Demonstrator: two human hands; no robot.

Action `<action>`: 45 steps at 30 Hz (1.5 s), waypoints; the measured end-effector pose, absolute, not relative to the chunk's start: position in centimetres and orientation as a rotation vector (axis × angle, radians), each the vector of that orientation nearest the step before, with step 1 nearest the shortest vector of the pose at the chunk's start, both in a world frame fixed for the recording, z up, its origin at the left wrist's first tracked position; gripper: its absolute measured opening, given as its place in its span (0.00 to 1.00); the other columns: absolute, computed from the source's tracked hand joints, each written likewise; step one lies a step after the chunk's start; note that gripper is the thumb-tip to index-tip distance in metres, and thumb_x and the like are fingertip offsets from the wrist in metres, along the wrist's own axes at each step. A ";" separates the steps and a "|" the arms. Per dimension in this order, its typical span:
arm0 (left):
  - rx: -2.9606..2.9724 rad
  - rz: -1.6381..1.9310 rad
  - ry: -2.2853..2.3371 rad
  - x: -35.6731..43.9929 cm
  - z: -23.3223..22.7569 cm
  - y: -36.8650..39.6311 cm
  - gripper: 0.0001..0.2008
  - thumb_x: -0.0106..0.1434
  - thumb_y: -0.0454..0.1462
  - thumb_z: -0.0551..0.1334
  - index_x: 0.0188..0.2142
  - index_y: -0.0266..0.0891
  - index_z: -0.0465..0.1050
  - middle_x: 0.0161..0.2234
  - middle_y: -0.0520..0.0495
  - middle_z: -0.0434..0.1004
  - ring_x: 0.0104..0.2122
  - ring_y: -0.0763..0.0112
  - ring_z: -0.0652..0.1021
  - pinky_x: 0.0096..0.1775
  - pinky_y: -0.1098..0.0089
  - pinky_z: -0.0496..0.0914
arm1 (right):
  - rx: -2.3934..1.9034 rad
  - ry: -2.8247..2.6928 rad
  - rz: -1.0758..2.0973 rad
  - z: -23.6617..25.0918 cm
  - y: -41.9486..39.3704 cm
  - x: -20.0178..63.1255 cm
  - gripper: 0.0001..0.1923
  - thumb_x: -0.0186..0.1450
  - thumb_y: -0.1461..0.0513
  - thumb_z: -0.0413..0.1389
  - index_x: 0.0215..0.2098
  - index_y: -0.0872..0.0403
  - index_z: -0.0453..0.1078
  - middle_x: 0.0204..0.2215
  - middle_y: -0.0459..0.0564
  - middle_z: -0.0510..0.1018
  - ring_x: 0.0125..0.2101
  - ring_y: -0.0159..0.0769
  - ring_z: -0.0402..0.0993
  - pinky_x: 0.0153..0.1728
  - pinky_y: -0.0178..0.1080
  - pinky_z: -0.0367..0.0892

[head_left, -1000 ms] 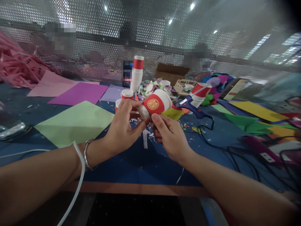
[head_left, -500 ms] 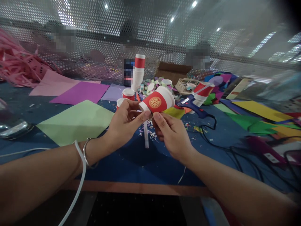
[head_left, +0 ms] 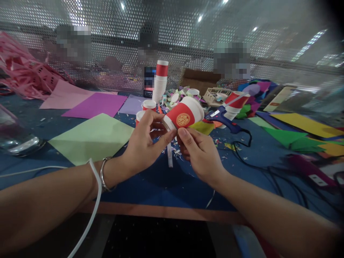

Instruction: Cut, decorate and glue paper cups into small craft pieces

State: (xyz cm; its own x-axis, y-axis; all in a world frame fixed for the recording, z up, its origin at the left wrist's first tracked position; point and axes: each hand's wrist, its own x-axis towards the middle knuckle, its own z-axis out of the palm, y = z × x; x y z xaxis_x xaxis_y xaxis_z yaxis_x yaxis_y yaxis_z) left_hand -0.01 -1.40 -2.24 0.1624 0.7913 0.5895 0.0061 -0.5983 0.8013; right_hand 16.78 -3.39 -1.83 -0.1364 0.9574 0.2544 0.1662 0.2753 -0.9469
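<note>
Shift: both hands and the cup sit slightly further right and far than a second ago; the cup's mouth tips a little more to the far right.
Left hand [head_left: 143, 143]: grip pinched on the narrow base end of the paper cup [head_left: 183, 116], thumb and fingertips curled round it; a metal bangle [head_left: 103, 175] circles the wrist.
Right hand [head_left: 200, 154]: grip pressed together, thumb tip against the cup's lower side near the base; what the other fingers do is hidden under the hand.
Cup: held above the desk [head_left: 161, 186], lying tilted; red band with a round gold emblem, white rim, smooth paper wall.
Desk: blue top scattered with small paper scraps; brown near edge.
Left of the hands: a flat light green sheet [head_left: 92, 138], with purple and pink sheets further off.
Far: a tall stack of cups [head_left: 160, 81] before a perforated metal screen.
Right of the cup: a blue glue gun [head_left: 223, 118], its black cord trailing near and right; more coloured paper beyond.
Near: a white cable [head_left: 91, 211] crosses the left forearm.
</note>
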 end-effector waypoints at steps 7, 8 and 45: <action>1.965 1.564 0.793 -0.4 -2.8 -0.9 0.18 0.61 0.36 0.70 0.47 0.41 0.66 0.46 0.44 0.71 0.43 0.64 0.78 0.46 0.61 0.79 | -1.055 -1.558 0.972 -2.1 -3.3 16.9 0.23 0.71 0.45 0.53 0.27 0.52 0.62 0.18 0.39 0.56 0.18 0.26 0.49 0.19 0.36 0.47; 1.986 1.580 0.788 -0.4 -2.9 -0.9 0.19 0.60 0.36 0.71 0.47 0.41 0.66 0.46 0.44 0.71 0.44 0.63 0.78 0.46 0.61 0.79 | -1.049 -1.563 0.964 -2.1 -3.3 16.9 0.23 0.71 0.45 0.53 0.27 0.52 0.63 0.18 0.39 0.56 0.18 0.26 0.49 0.19 0.35 0.47; 1.764 1.583 0.697 -0.1 -2.4 -1.1 0.14 0.61 0.36 0.71 0.42 0.40 0.67 0.42 0.48 0.71 0.40 0.70 0.79 0.41 0.69 0.78 | -1.031 -1.630 0.884 -1.7 -3.5 16.9 0.24 0.73 0.46 0.51 0.25 0.52 0.60 0.19 0.39 0.56 0.20 0.26 0.52 0.21 0.36 0.49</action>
